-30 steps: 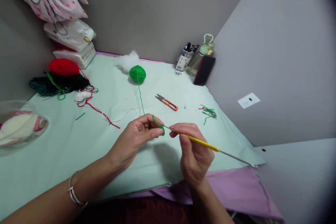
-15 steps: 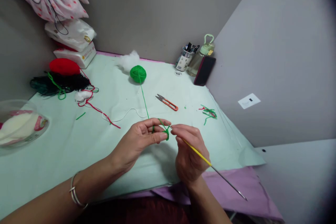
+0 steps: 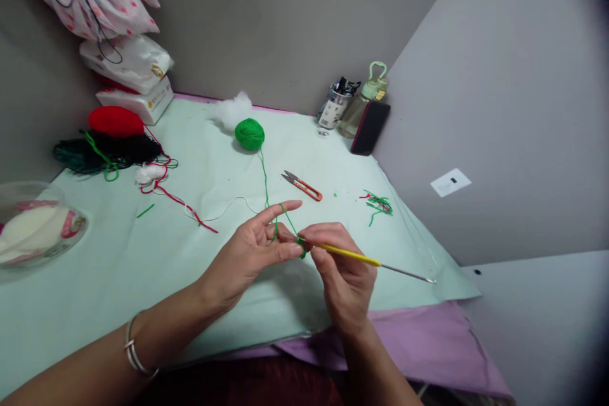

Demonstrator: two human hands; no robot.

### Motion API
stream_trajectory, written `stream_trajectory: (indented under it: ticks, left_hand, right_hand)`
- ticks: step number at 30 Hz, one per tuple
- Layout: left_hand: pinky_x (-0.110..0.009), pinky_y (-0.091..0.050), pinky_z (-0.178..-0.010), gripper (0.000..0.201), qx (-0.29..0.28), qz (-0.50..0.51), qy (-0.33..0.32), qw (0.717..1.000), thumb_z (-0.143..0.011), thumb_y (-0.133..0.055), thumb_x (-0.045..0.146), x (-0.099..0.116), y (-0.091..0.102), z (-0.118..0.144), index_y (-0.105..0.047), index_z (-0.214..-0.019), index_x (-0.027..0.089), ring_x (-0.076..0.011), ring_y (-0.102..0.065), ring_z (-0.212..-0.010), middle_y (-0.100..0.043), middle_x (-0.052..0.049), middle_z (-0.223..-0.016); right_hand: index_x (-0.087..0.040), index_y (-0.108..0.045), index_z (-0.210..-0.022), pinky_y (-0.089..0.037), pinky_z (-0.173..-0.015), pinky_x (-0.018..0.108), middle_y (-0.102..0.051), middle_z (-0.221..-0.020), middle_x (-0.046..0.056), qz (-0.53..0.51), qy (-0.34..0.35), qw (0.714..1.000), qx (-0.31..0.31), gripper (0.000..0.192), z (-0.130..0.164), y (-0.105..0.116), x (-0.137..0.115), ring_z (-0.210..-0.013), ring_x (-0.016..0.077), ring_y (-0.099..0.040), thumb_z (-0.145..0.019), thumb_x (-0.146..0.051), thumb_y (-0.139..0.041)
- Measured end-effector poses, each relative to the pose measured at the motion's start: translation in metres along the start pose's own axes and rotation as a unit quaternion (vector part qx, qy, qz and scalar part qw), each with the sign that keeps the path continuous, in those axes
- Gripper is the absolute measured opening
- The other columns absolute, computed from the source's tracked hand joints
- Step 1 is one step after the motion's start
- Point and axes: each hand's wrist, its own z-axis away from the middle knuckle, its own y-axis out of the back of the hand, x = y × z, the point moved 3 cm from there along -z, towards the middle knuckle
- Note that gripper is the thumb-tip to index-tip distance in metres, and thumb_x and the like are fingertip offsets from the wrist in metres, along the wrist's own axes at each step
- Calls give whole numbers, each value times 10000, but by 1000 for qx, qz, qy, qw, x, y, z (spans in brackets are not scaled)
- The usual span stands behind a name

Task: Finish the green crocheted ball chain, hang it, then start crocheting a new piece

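Between thumb and fingers, my left hand (image 3: pixel 261 241) pinches a small green crochet piece (image 3: pixel 302 248). Green yarn runs over its raised index finger and back to a green yarn ball (image 3: pixel 250 134) farther up the table. My right hand (image 3: pixel 345 273) is closed on a crochet hook (image 3: pixel 354 254) with a yellow grip and metal ends. The hook's near tip meets the crochet piece, partly hidden by my fingers; its other end points right. Orange thread snips (image 3: pixel 302 186) lie beyond my hands.
Yarn scraps (image 3: pixel 379 202) lie right of the snips. A phone (image 3: pixel 370 128) leans by a bottle (image 3: pixel 356 108) and a pen cup (image 3: pixel 333 104). Red yarn (image 3: pixel 116 120), black yarn (image 3: pixel 128 147) and a plastic tub (image 3: pixel 76 231) are at left; white stuffing (image 3: pixel 233 109) sits behind the ball.
My right hand has turned, swinging the hook's free end upward to a flatter angle. My left index finger has lifted and straightened. The yarn from the ball has gone slacker.
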Motion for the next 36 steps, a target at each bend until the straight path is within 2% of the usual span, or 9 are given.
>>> stream_trajectory:
  ticks: [5,8,12,17,29,33,36]
  left_hand:
    - [-257,-446,-817,701,10,-15,-19,1000,-788,-838,165,-1,1,-1,-554,-1424,243,-96,-600,-781,-665,54,-795]
    - [-275,-455,-852,648,17,-25,-32,999,-800,-825,173,-1,2,-2,-584,-1396,256,-117,-633,-837,-688,38,-838]
    - [-285,-461,-861,571,22,-41,-37,998,-812,-819,212,-1,4,-2,-628,-1346,273,-134,-650,-873,-704,23,-879]
    - [-288,-455,-848,576,34,-60,-43,997,-814,-816,240,1,4,-1,-620,-1354,257,-145,-632,-865,-687,14,-882]
    - [-255,-396,-722,495,41,-85,-38,995,-860,-764,262,1,5,2,-645,-1339,282,-128,-531,-777,-602,20,-881]
    - [-260,-398,-730,501,45,-106,-48,992,-854,-773,265,2,5,1,-641,-1336,294,-126,-546,-782,-602,24,-874]
    - [-265,-403,-730,519,56,-134,-57,988,-853,-771,275,3,5,2,-627,-1351,290,-128,-544,-776,-607,22,-870]
  right_hand:
    - [-278,-757,-1050,-548,-791,318,-746,-965,20,-4,-3,1000,23,260,0,0,1,-932,172,-672,-953,-83,-614]
    - [-275,-761,-1017,-544,-728,305,-740,-948,19,-61,-45,996,53,208,0,0,6,-841,159,-665,-972,-136,-612]
    - [-259,-745,-993,-545,-714,293,-734,-956,17,-166,-119,976,72,146,-1,0,15,-744,128,-655,-995,-219,-605]
    - [-239,-715,-975,-563,-706,284,-750,-948,21,-209,-146,965,65,133,-4,1,18,-721,122,-675,-1006,-284,-594]
    - [-211,-663,-968,-587,-680,298,-754,-909,33,-190,-120,974,34,143,-7,5,14,-705,135,-699,-1026,-262,-542]
    - [-217,-686,-1008,-590,-730,312,-740,-957,32,-97,-82,992,23,168,-4,8,7,-753,138,-708,-1029,-196,-520]
    - [-225,-676,-1037,-591,-757,337,-733,-980,42,-7,-22,1000,7,191,-2,8,-1,-822,159,-710,-1020,-143,-504]
